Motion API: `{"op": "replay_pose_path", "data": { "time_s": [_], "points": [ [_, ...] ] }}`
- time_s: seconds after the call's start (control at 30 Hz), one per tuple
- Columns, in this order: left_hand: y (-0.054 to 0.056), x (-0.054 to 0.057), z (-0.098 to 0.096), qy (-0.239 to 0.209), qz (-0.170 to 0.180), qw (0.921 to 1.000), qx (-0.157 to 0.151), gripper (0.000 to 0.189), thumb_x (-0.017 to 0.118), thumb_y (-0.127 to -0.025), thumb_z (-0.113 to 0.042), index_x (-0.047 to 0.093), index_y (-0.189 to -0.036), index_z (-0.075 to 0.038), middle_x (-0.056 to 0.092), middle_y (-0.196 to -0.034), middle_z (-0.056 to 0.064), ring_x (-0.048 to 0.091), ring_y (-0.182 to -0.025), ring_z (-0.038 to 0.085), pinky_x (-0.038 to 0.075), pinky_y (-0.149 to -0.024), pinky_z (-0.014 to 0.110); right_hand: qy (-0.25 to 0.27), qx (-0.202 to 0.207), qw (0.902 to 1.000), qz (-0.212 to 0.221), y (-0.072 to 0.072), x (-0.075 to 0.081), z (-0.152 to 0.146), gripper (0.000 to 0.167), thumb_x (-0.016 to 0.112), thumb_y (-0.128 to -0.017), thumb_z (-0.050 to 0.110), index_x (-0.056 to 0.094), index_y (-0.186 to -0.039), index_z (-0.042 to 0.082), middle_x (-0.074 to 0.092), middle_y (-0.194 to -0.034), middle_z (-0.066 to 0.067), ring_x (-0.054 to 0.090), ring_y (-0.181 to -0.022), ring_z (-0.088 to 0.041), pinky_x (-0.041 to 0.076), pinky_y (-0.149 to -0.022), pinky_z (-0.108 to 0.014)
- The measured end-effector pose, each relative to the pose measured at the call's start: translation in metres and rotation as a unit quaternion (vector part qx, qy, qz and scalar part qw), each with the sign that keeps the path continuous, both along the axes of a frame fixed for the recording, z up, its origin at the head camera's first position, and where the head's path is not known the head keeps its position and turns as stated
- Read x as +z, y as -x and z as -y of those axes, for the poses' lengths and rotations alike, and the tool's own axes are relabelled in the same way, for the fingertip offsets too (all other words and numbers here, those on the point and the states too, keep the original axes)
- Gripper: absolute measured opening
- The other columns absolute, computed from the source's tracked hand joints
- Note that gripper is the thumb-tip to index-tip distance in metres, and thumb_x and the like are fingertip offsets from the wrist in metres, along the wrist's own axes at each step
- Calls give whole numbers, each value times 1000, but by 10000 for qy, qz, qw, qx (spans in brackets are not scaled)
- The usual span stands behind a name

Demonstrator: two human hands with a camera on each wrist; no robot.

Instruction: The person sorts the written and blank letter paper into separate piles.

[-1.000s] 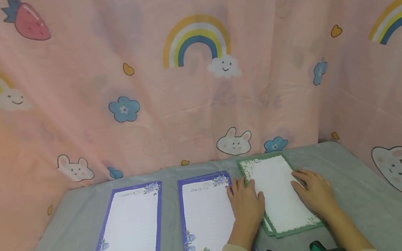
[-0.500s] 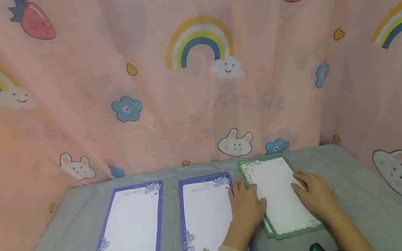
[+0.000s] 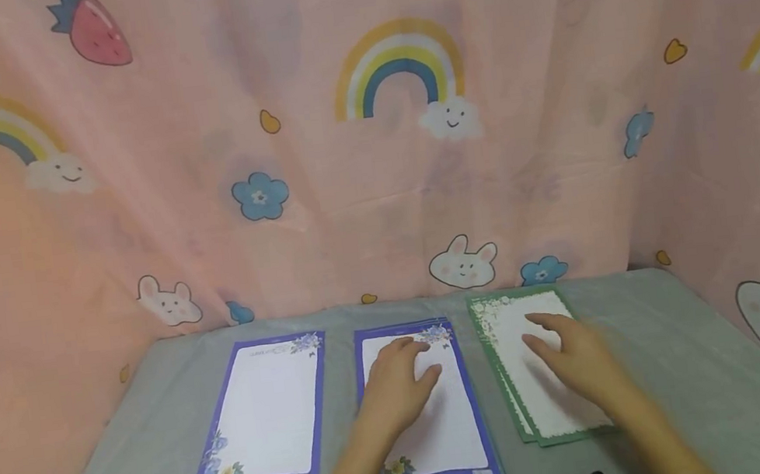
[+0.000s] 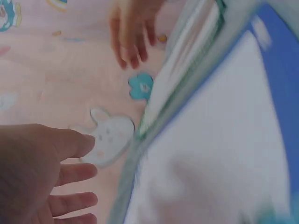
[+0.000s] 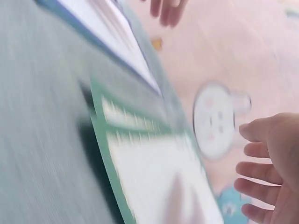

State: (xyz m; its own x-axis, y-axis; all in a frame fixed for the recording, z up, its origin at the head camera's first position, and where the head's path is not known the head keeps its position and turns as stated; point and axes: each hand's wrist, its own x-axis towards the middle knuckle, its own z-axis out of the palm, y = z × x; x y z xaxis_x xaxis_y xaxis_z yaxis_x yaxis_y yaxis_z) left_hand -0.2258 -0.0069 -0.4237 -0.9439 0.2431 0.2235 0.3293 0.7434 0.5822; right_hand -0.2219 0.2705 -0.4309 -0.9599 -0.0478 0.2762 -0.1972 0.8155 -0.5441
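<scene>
Two green-bordered sheets (image 3: 557, 414) show, overlapping, lower right of centre, long axes up the frame, tops leaning left. One purple-bordered sheet (image 3: 269, 414) lies lower left, top leaning right; a purple-bordered pile (image 3: 448, 436), count unclear, lies lower centre. Two empty hands, fingers loosely extended: left hand (image 3: 393, 390) over the pile, right hand (image 3: 580, 359) over the green.
</scene>
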Motion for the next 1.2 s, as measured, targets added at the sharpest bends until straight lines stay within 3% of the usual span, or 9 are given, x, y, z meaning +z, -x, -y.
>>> {"op": "replay_pose_path", "data": {
  "time_s": [0.03, 0.17, 0.3, 0.47, 0.57, 0.87, 1.2],
  "points": [
    [-1, -3, 8, -57, -12, 10000, 20, 33, 68, -94, -25, 70, -122, -7, 65, -135, 17, 57, -130, 37, 44, -110, 55, 67, 82, 9999, -26, -2, 2, 8, 48, 61, -101, 35, 60, -137, 4, 65, -131, -26, 62, -119, -46, 50, -95, -63],
    [-5, -17, 40, -464, 91, 9989, -12, 35, 67, -94, -20, 66, -124, -2, 61, -137, 23, 53, -133, 43, 41, -112, 59, 322, 470, 9984, -9, -7, 5, 36, 44, 63, -100, 33, 62, -135, 6, 67, -132, -20, 62, -122, -42, 50, -98, -61],
    [-4, -34, 66, -779, 279, 9966, 57, 37, 67, -93, -20, 64, -127, -6, 56, -143, 23, 49, -137, 45, 37, -114, 61, 543, 711, 9959, 146, -11, -2, 59, 40, 66, -98, 27, 65, -132, 6, 69, -131, -16, 63, -124, -39, 50, -102, -58],
    [0, -56, 83, -736, -121, 9969, 241, 31, 73, -87, -19, 71, -117, -10, 60, -141, 20, 52, -135, 44, 37, -113, 63, 492, 757, 9948, 474, -12, -21, 81, 39, 69, -96, 26, 66, -129, 5, 68, -131, -15, 60, -127, -39, 46, -107, -57],
    [3, -64, 86, -641, -364, 9968, 320, 30, 75, -84, -19, 72, -113, -11, 61, -140, 21, 52, -135, 44, 37, -113, 64, 294, 728, 9961, 408, -13, -32, 89, 39, 70, -94, 25, 67, -128, 5, 66, -135, -16, 57, -130, -40, 43, -110, -59],
    [5, -70, 83, -434, -506, 9972, 339, 27, 78, -84, -22, 73, -109, -13, 61, -141, 20, 52, -136, 42, 38, -113, 63, 88, 505, 9964, -669, -16, -54, 96, 36, 76, -87, 22, 72, -119, 5, 68, -132, -17, 62, -124, -40, 45, -105, -61],
    [5, -68, 84, -360, -463, 9977, 341, 23, 77, -85, -22, 74, -107, -15, 60, -143, 19, 52, -137, 42, 38, -113, 63, 199, 470, 9969, -600, -16, -56, 98, 35, 75, -89, 22, 72, -120, 6, 65, -135, -20, 59, -128, -42, 44, -107, -62]
  ]
}}
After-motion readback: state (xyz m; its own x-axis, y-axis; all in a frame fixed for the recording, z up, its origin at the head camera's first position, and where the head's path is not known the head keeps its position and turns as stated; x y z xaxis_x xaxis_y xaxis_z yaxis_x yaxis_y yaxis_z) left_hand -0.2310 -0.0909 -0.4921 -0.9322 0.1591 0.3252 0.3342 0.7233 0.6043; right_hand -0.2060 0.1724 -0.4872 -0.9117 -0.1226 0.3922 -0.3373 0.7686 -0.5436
